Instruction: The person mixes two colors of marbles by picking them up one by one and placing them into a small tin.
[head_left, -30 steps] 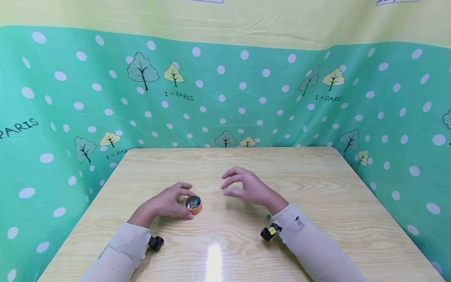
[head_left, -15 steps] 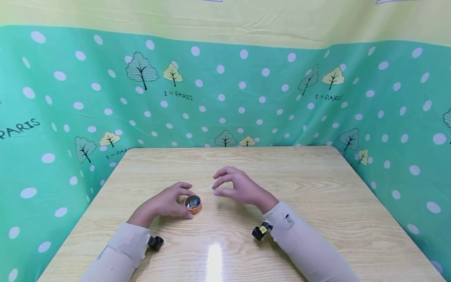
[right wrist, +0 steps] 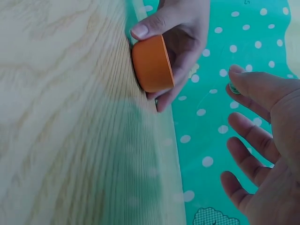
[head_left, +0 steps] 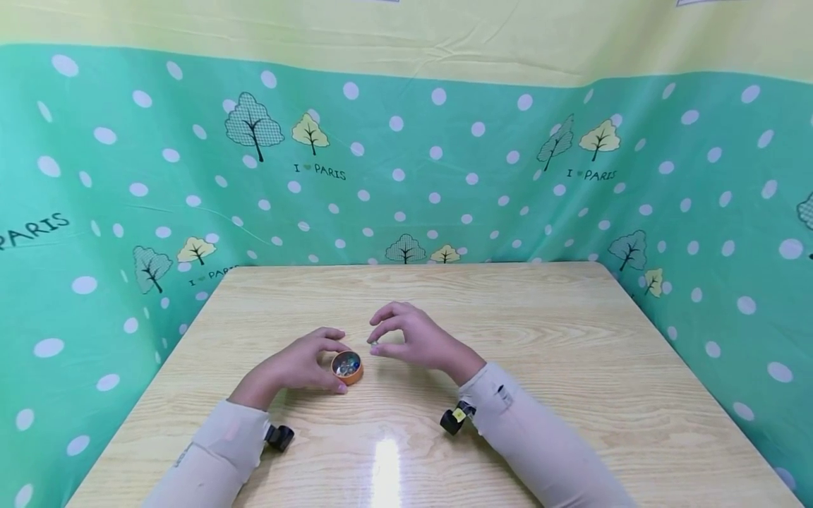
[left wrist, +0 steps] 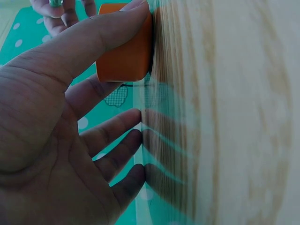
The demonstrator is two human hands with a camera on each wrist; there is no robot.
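On the table, my left hand [head_left: 303, 363] holds a small round orange cup [head_left: 354, 378] between thumb and index finger. Several shiny clear and blue marbles [head_left: 346, 365] lie inside it. The left wrist view shows the cup's wall [left wrist: 123, 61] upright on the wood, the other fingers spread below. Just right of the cup and slightly above the table, my right hand [head_left: 416, 339] pinches a green glass marble [right wrist: 234, 88] between thumb and index finger. Its other fingers are loosely bent and apart from the cup.
The pale wooden table [head_left: 540, 310] reaches back to a green dotted curtain [head_left: 406, 162] that hangs at the back and both sides. Black wrist cameras [head_left: 452, 421] sit under both sleeves. A bright light reflection [head_left: 386, 473] lies on the tabletop's near part.
My right hand has moved left toward the cup with the marble pinched. Another green marble, seen earlier beside the right wrist, is now out of sight. The left hand and cup stay put.
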